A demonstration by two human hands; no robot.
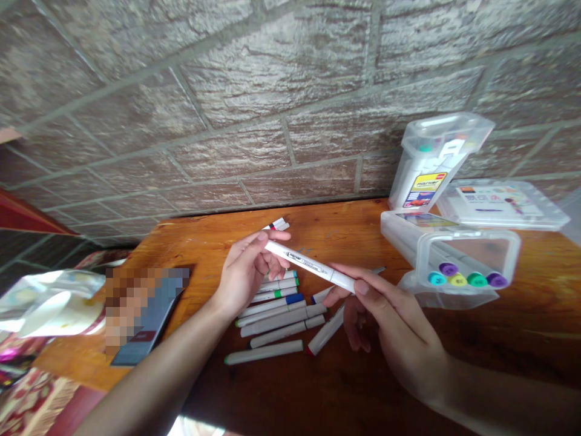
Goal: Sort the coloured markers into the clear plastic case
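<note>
A white marker [311, 265] with black print is held in the air between both hands, above the wooden table. My left hand [245, 270] pinches its upper left end between thumb and fingers. The lower right end is gripped by the thumb and fingers of my right hand [390, 318]. Beneath the hands, several white markers [275, 316] with green, blue and black ends lie side by side. A marker with a red end [325, 332] lies slanted near my right hand, which partly covers the markers there.
An open clear case [408, 245] with several markers lies at the right. Behind it stand an upright marker case [426, 163] and a flat clear box [499, 204]. A dark phone [152, 327] and a white cup [68, 313] are at the left. A stone wall [254, 133] borders the table [195, 236].
</note>
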